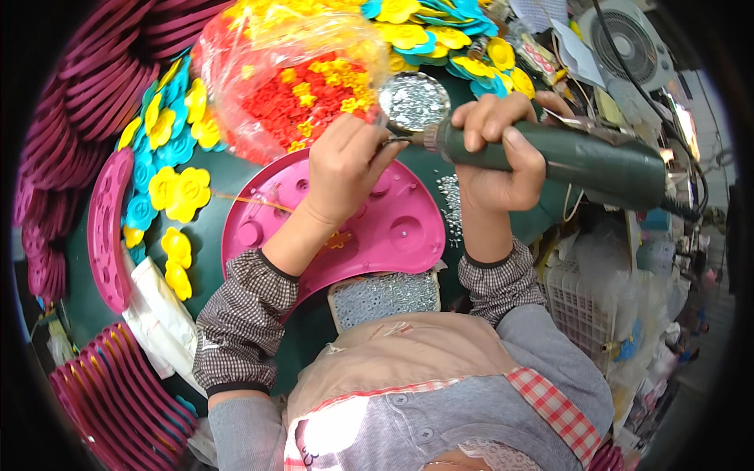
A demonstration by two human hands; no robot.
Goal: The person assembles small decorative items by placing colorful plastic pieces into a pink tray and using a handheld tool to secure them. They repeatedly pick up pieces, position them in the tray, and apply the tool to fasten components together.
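Note:
My right hand point(503, 153) is wrapped round a dark green electric screwdriver point(601, 163), held nearly level with its bit toward the left. At the bit's end, the fingertips of my left hand point(345, 169) are pinched together; whatever is between them is too small to make out. Below both hands lies a curved pink plastic panel point(420, 255) with round bosses and hollows. A small orange flower-shaped piece point(338, 240) rests on it, partly behind my left forearm. Loose small metal screws point(450, 206) are scattered beside the panel's right edge.
A clear bag point(228, 102) of red and yellow flower pieces stands at the back, beside a round dish point(414, 100) of silver parts. A tray point(385, 301) of metal parts sits near me. Yellow flowers point(188, 195) and stacked magenta panels point(129, 392) lie left; a fan point(628, 47) stands far right.

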